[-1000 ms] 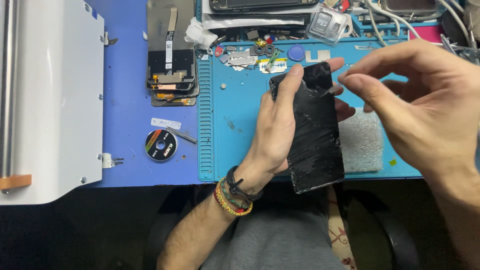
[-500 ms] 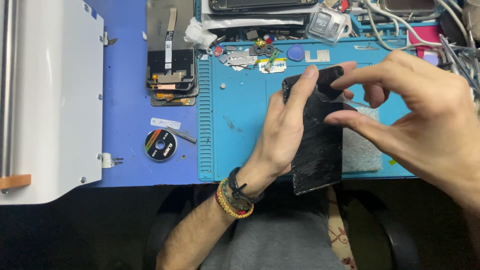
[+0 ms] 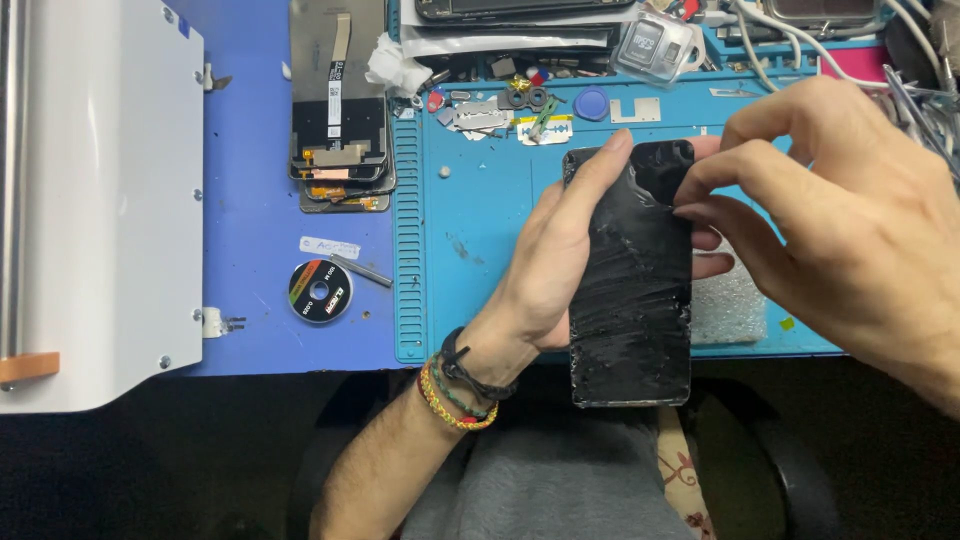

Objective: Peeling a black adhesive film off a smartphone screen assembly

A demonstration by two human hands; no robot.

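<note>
Just above the left hand's (image 3: pixel 560 275) clasp, the right hand (image 3: pixel 850 230) has closed in since a moment ago — its thumb and forefinger now pinch at the top right corner of the black phone panel (image 3: pixel 632 290), so the peeling looks to be starting. The left hand grips the panel's left edge, over the blue work mat (image 3: pixel 470 250). The panel is glossy, cracked and wrinkled — film-covered, perhaps.

A black rectangular phone screen with cracked glass (image 3: pixel 632 290) sits centre frame. A dark detached display panel (image 3: pixel 338 140) lies upper left. A clear plastic memory-card package (image 3: pixel 655 45) lies at the top.
</note>
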